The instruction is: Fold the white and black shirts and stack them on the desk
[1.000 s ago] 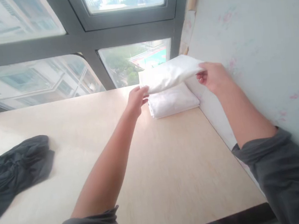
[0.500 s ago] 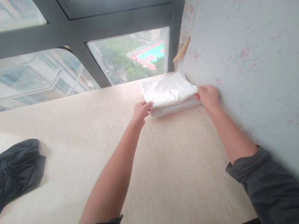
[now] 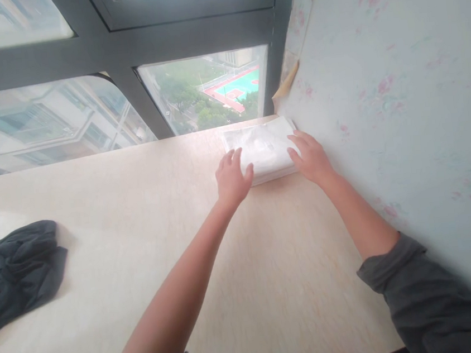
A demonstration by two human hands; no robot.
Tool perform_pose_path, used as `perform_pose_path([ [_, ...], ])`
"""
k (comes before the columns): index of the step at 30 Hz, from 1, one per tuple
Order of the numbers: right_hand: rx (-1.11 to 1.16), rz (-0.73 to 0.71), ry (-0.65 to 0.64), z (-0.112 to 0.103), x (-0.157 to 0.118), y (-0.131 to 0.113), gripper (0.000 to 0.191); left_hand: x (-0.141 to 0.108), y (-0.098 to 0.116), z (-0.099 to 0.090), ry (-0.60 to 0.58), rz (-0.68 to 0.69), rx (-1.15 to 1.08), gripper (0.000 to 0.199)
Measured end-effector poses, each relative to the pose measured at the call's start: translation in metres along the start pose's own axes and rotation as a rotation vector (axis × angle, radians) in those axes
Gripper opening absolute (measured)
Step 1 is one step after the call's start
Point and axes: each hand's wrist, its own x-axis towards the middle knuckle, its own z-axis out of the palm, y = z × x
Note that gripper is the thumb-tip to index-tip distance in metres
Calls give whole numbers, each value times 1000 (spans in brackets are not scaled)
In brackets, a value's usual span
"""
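Note:
A folded white cloth [image 3: 268, 148] lies in layers on the pale sill [image 3: 139, 226], in the corner between window and wall. At its left edge is my left hand [image 3: 234, 176], fingers spread, holding nothing. My right hand [image 3: 311, 156] rests at the right side of the cloth with its fingers apart, also holding nothing. Both hands are at or on the cloth; whether every fingertip touches it, I cannot tell.
A crumpled dark cloth [image 3: 22, 272] lies at the far left of the sill. The grey window frame [image 3: 187, 38] runs along the back. On the right rises the flowered wall [image 3: 413, 107], its paper peeling near the frame.
Both hands have let go of the white cloth's front corners and opened. The raised top layer now lies flat. My right hand has moved left, and my left hand slightly right.

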Motion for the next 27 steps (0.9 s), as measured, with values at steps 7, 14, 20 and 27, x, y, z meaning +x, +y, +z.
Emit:
perform_pose_path([
  [7, -15, 161, -140, 16, -29, 26, 62, -21, -7, 11, -278, 196, 337, 62],
  [14, 42, 162, 128, 18, -99, -18, 65, -88, -40, -23, -231, 135, 311, 62],
  [20, 192, -28, -58, 37, -175, -128, 54, -183, -61, -49, -203, 132, 310, 46],
  [27, 189, -252, -266, 32, -222, -215, 43, -291, -57, -62, -136, 253, 595, 60],
])
